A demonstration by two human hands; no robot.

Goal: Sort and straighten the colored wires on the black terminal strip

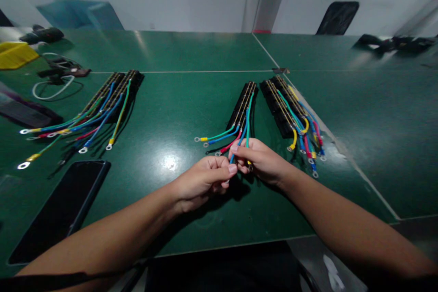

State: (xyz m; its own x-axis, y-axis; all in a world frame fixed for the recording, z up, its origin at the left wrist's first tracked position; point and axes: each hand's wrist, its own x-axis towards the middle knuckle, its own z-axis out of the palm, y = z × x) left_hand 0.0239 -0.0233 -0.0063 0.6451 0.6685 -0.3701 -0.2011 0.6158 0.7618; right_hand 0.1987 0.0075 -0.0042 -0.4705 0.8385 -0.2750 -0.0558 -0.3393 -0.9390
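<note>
On the green table lies a black terminal strip (243,102) with coloured wires (222,136) running out of its near end. My left hand (201,181) and my right hand (262,159) meet just below that end. Both are closed in a pinch on the wire ends, thumbs nearly touching, with a blue wire (233,157) passing between them. A green and a yellow-tipped wire run under my right fingers. What the left fingers grip beyond the wire end is hidden.
A second strip with wires (290,109) lies to the right, a stack of strips with wires (109,96) to the left. A black phone (65,205) lies at the near left. A yellow object (15,54) and cables (56,77) sit at the far left.
</note>
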